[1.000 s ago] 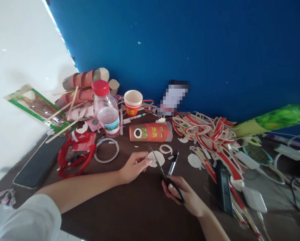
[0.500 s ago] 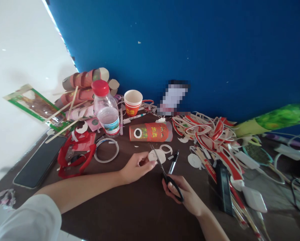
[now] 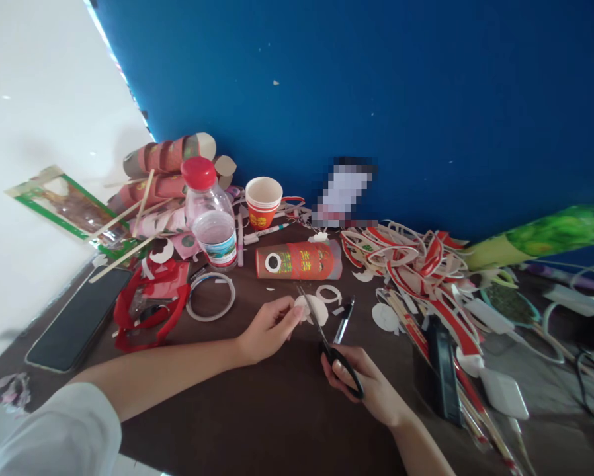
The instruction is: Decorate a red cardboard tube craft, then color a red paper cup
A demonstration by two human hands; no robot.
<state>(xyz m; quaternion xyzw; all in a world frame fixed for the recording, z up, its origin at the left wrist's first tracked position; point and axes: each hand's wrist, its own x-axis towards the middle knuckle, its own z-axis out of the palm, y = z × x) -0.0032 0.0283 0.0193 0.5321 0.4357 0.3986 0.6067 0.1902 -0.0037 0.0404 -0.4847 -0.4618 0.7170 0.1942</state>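
Observation:
My left hand (image 3: 270,327) pinches a small white paper disc (image 3: 315,309) just above the dark brown table (image 3: 257,410). My right hand (image 3: 364,387) grips black-handled scissors (image 3: 327,337), and their blades reach into the disc's edge. A red paper cup (image 3: 299,260) with a white ring stuck on it lies on its side just beyond the disc. A black pen (image 3: 344,321) lies to the right of the blades.
A water bottle (image 3: 208,215) with a red cap, an upright paper cup (image 3: 263,201), a tape ring (image 3: 210,297), a phone (image 3: 79,318) and red scraps (image 3: 151,301) sit at left. Cut cup strips (image 3: 416,264) pile up at right, beside a black device (image 3: 440,370) and cables.
The disc has turned slightly in my left fingers and the scissors have shifted a little along its edge. Both hands stay in the same spot.

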